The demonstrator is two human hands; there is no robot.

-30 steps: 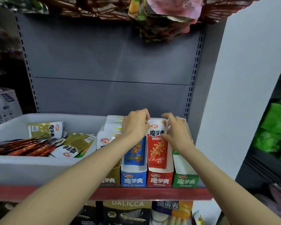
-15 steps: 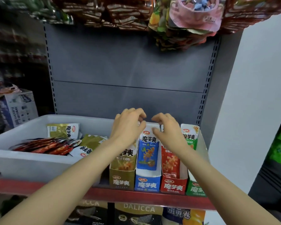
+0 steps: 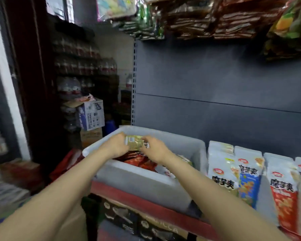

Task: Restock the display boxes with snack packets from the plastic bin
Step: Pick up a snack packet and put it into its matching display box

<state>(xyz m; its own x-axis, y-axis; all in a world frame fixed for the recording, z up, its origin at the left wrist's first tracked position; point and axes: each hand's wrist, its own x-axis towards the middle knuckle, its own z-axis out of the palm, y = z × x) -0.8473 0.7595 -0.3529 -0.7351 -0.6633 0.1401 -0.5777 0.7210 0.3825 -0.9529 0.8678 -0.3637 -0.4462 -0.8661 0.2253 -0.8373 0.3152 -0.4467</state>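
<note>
A white plastic bin point(image 3: 146, 181) stands on the red-edged shelf point(image 3: 156, 207), with red snack packets point(image 3: 137, 161) inside. Over the bin, my left hand point(image 3: 116, 146) and my right hand point(image 3: 155, 150) both grip the ends of a gold snack packet point(image 3: 135, 144). To the right stand the display boxes point(image 3: 261, 181), filled with upright packets: gold, blue, red and green fronts. The frame is blurred by motion.
Snack bags point(image 3: 215, 18) hang from the shelf above. A grey back panel point(image 3: 215, 87) rises behind the bin. At the left are a white carton point(image 3: 91, 114) on stacked boxes and bottled drinks point(image 3: 71, 87). Dark cartons point(image 3: 137, 225) sit below the shelf.
Both hands left the display boxes and moved left over the bin, where they took hold of a gold packet. The view swung left.
</note>
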